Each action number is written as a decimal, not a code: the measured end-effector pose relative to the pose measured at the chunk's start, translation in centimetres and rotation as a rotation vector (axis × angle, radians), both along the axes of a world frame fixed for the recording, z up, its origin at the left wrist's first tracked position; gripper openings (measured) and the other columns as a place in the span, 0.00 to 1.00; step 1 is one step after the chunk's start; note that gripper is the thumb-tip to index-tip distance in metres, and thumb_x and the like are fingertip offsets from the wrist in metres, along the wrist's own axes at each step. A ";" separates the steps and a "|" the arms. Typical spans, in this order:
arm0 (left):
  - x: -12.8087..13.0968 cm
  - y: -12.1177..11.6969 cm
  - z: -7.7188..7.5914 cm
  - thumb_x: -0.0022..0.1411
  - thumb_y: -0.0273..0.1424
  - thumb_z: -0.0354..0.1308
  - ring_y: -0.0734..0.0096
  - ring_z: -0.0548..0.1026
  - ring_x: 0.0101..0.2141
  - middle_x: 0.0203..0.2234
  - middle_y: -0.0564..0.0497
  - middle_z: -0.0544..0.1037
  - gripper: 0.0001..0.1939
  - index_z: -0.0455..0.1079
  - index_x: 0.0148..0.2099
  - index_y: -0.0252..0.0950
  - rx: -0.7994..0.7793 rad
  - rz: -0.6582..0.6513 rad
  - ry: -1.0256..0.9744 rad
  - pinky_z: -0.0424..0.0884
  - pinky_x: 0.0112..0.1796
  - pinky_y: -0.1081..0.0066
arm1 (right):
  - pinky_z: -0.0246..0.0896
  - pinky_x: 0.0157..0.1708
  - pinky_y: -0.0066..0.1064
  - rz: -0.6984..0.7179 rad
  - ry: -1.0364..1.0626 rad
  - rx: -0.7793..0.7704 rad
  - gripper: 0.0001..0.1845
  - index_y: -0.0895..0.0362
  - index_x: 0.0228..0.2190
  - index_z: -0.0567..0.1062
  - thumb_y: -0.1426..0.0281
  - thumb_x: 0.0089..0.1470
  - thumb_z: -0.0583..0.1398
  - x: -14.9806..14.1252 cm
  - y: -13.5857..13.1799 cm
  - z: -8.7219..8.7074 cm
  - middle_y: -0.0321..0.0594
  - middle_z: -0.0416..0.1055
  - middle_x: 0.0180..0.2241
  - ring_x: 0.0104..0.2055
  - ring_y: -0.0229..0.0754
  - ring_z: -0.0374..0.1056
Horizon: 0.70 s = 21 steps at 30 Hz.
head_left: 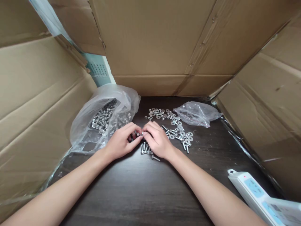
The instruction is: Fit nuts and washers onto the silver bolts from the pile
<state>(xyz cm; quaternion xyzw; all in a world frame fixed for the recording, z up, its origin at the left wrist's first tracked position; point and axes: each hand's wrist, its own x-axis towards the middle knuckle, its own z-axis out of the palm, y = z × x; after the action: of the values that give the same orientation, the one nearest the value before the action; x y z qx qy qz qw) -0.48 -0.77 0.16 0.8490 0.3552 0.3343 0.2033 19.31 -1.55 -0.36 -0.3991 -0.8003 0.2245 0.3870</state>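
My left hand [120, 142] and my right hand [158, 140] meet above the middle of the dark table. A small metal bolt [139, 134] lies level between their fingertips. The left fingers pinch one end of it, and the right thumb and fingers close around the other end; whatever else sits on that end is hidden. Just below the hands is a small group of bolts [146, 148]. Loose bolts [173, 132], flat washers [190, 134] and nuts [150, 115] spread over the tabletop beyond and right of my right hand.
An open clear plastic bag [81, 116] full of bolts stands left of my left hand. A crumpled clear bag [195, 113] lies at the back right. Cardboard walls [150, 40] enclose the dark table [131, 191]. A white power strip [249, 185] rests at the right front.
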 end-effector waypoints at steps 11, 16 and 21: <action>0.0 0.1 0.0 0.69 0.30 0.57 0.72 0.71 0.30 0.32 0.52 0.73 0.03 0.70 0.42 0.37 -0.019 0.007 -0.006 0.69 0.31 0.72 | 0.60 0.44 0.39 -0.001 0.006 -0.004 0.07 0.55 0.32 0.69 0.74 0.63 0.55 0.0 0.0 0.0 0.41 0.71 0.36 0.41 0.46 0.64; 0.0 0.1 0.0 0.68 0.29 0.58 0.73 0.72 0.29 0.33 0.52 0.74 0.02 0.69 0.43 0.37 -0.012 0.009 -0.009 0.70 0.32 0.73 | 0.60 0.43 0.40 -0.003 -0.021 0.001 0.09 0.54 0.31 0.68 0.73 0.64 0.53 -0.1 0.0 0.0 0.41 0.70 0.34 0.39 0.45 0.64; 0.1 0.0 0.0 0.67 0.29 0.58 0.74 0.72 0.29 0.33 0.53 0.74 0.02 0.69 0.42 0.37 -0.008 0.014 -0.012 0.70 0.31 0.73 | 0.59 0.42 0.39 -0.003 -0.039 0.011 0.10 0.54 0.30 0.67 0.73 0.65 0.52 -0.1 -0.1 0.1 0.41 0.69 0.34 0.39 0.45 0.63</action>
<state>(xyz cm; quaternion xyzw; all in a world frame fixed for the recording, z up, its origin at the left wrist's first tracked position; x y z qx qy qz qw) -0.38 -0.78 0.15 0.8436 0.3615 0.3393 0.2066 19.18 -1.60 -0.24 -0.4027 -0.8083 0.2117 0.3738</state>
